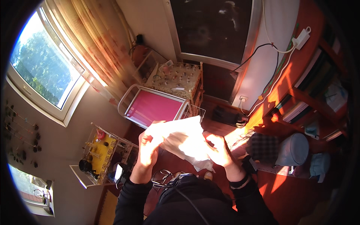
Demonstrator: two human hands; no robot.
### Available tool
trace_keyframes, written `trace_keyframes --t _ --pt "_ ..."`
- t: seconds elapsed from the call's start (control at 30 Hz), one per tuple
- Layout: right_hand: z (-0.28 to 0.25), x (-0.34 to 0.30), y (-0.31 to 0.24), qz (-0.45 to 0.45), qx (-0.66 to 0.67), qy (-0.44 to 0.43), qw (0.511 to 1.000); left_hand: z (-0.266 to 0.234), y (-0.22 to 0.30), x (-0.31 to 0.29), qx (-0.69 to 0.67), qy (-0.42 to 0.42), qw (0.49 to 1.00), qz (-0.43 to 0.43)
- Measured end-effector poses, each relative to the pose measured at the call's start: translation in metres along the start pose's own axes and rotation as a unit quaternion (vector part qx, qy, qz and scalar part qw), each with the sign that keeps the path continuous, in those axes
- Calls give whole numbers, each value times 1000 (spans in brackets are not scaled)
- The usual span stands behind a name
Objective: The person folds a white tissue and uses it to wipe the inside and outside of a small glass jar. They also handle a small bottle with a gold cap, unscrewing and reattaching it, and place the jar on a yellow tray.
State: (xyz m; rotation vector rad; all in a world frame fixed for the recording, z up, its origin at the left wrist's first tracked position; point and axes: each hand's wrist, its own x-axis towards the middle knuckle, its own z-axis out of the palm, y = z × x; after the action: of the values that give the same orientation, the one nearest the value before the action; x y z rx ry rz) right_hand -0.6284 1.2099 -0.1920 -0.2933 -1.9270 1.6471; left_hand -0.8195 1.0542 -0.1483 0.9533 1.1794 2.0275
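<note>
A thin white sheet (178, 138), creased and lit so brightly that its middle is washed out, hangs between my two hands in front of my body. I cannot tell whether it is cloth, paper or a plastic bag. My left hand (150, 144) pinches its left edge between thumb and fingers. At the right edge my right hand (219, 150) grips it the same way, thumb toward the middle. The sheet's lower right corner droops below the right hand. Just beyond the sheet stands a trolley with a pink top (155, 108) and white rails.
Behind the trolley is a small lace-trimmed stand (176, 77) holding many little items. At left stands a rack with a yellow shelf (99, 153). A blue-grey cylindrical container (294, 149) is on the right, near wooden shelving (300, 93). Cables and a power strip (302, 37) run along the wall.
</note>
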Motion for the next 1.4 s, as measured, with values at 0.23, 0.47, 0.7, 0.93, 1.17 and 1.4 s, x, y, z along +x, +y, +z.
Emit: trace_keyframes --t 0.23,0.47,0.7,0.93,1.17,1.4 --pt "11 -2 -5 30 -31 -19 999 16 -24 -5 17 -19 999 -38" --pt "-13 -17 65 61 -224 -46 972 -1 -5 12 85 140 986 4" --pt "-21 -27 83 241 150 -147 948 16 1 17 118 -21 993 -3" --pt "1 27 78 210 613 -64 759 22 1 -16 467 -405 784 68" --pt "-7 32 65 -56 298 -27 952 -19 -4 -12 366 -116 917 -108" --pt "30 -1 42 167 51 9 985 -14 -57 -10 28 48 982 -182"
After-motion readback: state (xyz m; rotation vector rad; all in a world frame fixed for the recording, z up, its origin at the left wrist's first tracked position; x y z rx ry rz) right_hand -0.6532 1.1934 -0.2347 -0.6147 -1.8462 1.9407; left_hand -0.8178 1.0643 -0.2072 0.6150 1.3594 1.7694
